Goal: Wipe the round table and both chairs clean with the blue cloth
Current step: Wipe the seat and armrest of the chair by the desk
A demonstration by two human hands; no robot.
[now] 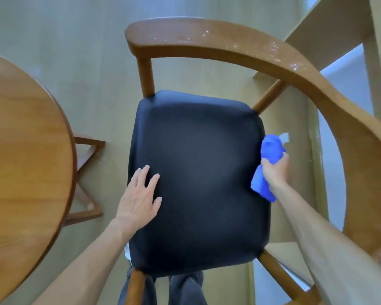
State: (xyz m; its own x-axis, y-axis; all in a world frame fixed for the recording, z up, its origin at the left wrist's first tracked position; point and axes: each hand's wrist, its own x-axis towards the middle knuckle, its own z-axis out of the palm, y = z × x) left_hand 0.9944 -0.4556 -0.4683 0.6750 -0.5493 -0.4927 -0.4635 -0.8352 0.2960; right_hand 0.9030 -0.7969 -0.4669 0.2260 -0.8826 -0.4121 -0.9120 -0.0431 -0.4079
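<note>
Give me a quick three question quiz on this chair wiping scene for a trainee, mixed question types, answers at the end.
1. True or false: the left hand lies flat and open on the black seat.
2. Which hand grips the blue cloth? A) left B) right C) both
3. Fill in: white specks show on the chair's curved wooden ___.

Key
1. True. It holds nothing.
2. B. The right hand holds the bunched cloth at the seat's right edge.
3. Backrest. The specks lie along its top; the round table stands to the left.
</note>
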